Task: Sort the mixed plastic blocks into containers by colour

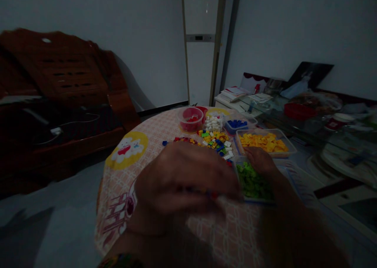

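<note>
My left hand [185,173], smeared by motion, is curled above the near middle of the table. Small coloured specks, seemingly toy building bricks [212,194], show between its fingers. My right hand [262,164] reaches in from the right over the box of green bricks [250,181], close to the front edge of the box of yellow bricks [265,142]. Its fingers are mostly hidden and blurred. Beyond my left hand lies a loose pile of mixed yellow, white, blue, green and red bricks [216,140]. The left hand covers part of that pile.
Farther back on the round table with its patterned cloth [159,126] stand a pink tub with red bricks [191,119], white bricks [213,123] and a box of blue bricks [237,123]. A cluttered glass table [273,114] is at right, a wooden bench [67,79] at left.
</note>
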The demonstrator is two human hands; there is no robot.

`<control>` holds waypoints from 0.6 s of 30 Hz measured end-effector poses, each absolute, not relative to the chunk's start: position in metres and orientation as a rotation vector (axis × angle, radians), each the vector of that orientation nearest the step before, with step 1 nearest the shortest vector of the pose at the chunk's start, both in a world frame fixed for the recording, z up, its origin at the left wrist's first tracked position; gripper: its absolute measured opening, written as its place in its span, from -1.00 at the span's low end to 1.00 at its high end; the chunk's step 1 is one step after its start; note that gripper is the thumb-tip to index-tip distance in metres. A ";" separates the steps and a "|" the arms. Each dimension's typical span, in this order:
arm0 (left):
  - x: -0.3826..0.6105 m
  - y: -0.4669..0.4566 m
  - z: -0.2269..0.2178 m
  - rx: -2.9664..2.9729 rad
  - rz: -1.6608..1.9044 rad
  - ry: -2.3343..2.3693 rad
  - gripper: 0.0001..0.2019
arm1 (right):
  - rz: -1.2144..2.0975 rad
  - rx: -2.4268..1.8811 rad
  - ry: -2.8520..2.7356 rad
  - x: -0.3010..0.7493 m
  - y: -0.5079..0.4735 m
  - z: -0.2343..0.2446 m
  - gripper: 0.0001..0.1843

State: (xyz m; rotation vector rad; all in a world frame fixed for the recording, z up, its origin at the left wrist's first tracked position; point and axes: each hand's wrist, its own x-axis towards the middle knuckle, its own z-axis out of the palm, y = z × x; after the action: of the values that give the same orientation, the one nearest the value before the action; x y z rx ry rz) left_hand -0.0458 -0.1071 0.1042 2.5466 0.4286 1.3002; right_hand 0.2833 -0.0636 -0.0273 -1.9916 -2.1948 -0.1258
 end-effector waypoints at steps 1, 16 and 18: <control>-0.037 -0.084 0.103 2.558 1.268 0.406 -0.74 | -0.136 -1.992 -2.187 0.284 -0.063 -0.028 -0.56; 0.022 0.062 -0.033 2.621 0.338 1.161 -0.47 | -0.122 -2.005 -2.179 0.283 -0.066 -0.024 -0.55; 0.009 0.068 -0.026 2.594 0.266 1.236 -0.57 | -0.115 -2.017 -2.178 0.283 -0.066 -0.025 -0.55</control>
State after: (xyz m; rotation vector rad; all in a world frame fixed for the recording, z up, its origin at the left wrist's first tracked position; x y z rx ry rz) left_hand 0.0091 0.0680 -0.0259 2.5939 1.2362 0.2663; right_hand 0.2833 -0.0659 -0.0253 -2.0172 -2.1784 -0.1147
